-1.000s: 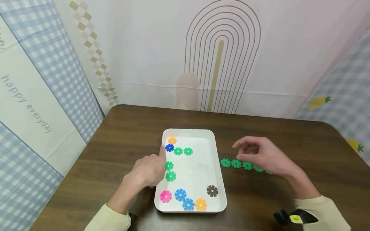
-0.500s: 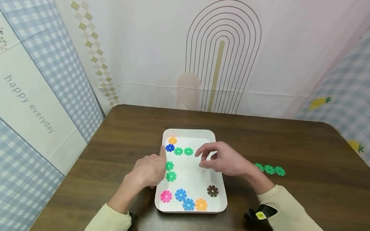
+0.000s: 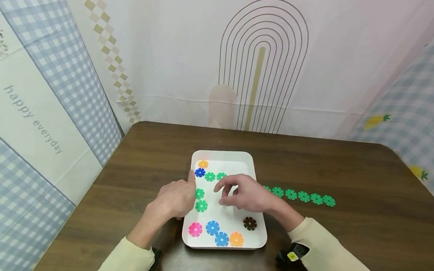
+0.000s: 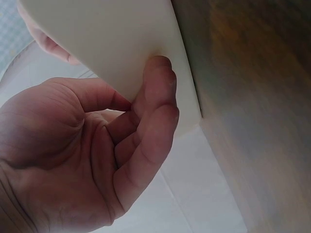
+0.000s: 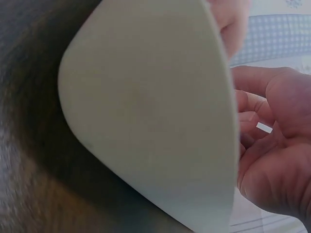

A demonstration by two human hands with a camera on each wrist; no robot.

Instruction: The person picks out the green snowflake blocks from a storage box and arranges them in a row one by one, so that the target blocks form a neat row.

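Observation:
A white tray [image 3: 237, 167] holds flat notched plastic discs. My left hand [image 3: 176, 198] grips its left wall, fingers pressing the outside in the left wrist view. My right hand [image 3: 243, 193] hovers over the tray's middle, thumb and index finger apart, with nothing visible between them; its fingertips are partly hidden behind the tray wall in the right wrist view. Near my left hand lie an orange disc [image 3: 203, 164], a dark blue disc [image 3: 199, 172] and green discs [image 3: 201, 206]. Pink [image 3: 195, 229], light blue [image 3: 212, 228] and brown [image 3: 250, 223] discs lie nearer me.
A row of several green discs [image 3: 303, 196] runs rightward from the tray on the brown wooden table [image 3: 158, 146]; my right wrist passes over its near side. Patterned cloth [image 3: 161, 52] hangs behind the table and at both sides.
My right hand has moved left from above the green row to over the tray, uncovering most of the row. My left hand stays at the tray's left wall.

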